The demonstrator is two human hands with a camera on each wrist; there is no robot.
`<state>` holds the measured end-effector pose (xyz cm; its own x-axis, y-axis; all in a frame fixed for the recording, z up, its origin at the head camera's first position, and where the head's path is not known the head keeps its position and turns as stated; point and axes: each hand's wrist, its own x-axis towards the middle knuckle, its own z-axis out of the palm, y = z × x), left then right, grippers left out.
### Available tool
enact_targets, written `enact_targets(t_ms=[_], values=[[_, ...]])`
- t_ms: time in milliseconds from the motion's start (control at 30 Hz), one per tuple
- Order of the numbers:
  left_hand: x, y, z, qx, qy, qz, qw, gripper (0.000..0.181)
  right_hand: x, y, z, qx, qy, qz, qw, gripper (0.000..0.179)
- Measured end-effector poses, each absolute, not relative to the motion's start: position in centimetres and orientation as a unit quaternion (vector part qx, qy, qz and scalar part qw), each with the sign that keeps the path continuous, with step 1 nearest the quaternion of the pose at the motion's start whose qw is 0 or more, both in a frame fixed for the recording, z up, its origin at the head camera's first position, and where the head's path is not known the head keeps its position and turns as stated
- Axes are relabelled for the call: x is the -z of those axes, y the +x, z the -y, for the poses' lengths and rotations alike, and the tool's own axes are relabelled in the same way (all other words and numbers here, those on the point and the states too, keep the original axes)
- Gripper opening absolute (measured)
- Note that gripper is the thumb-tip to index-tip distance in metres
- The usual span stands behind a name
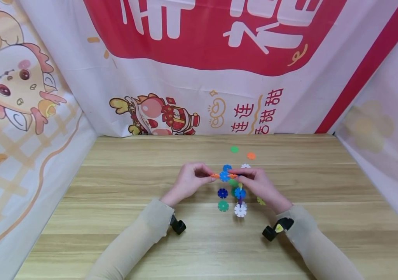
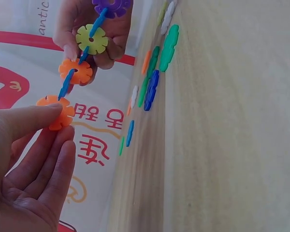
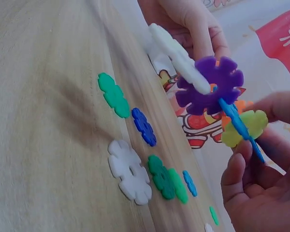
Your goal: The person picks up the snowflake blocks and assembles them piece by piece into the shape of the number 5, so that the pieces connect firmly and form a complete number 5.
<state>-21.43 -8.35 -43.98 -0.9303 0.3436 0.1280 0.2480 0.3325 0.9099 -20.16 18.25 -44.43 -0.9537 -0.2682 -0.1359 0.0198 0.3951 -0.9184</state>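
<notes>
Above the table hangs a chain of slotted plastic snowflake discs pushed together edge to edge. At its left end my left hand (image 1: 187,182) pinches an orange disc (image 2: 63,116) between thumb and fingers. My right hand (image 1: 260,184) grips the chain around the yellow disc (image 3: 258,123) and its neighbours; the fingers partly hide what they press on. A blue disc (image 1: 224,176) joins two orange ones between the hands. From the right hand the chain runs toward me through another blue disc (image 3: 234,118) and a purple disc (image 3: 222,79) to a white disc (image 1: 240,210).
Several loose discs lie flat on the wooden table (image 1: 132,217), among them a dark blue disc (image 1: 222,193), a green disc (image 1: 223,206), a light green disc (image 1: 234,149) and an orange disc (image 1: 251,156). A printed cloth (image 1: 171,85) stands along the back edge.
</notes>
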Motion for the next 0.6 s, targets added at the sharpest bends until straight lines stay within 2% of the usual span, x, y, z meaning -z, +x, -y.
enact_targets(t_ms=[267,600], values=[[44.1,-21.3,8.2,-0.549,0.188,-0.814,0.038,0.009,44.4,-20.2,-17.1,0.536,-0.072,-0.833,0.117,0.049],[44.1,-21.2,8.3,-0.533,0.196,-0.822,0.037,0.008,44.3,-20.2,-17.0,0.520,-0.107,-0.842,0.090,0.041]])
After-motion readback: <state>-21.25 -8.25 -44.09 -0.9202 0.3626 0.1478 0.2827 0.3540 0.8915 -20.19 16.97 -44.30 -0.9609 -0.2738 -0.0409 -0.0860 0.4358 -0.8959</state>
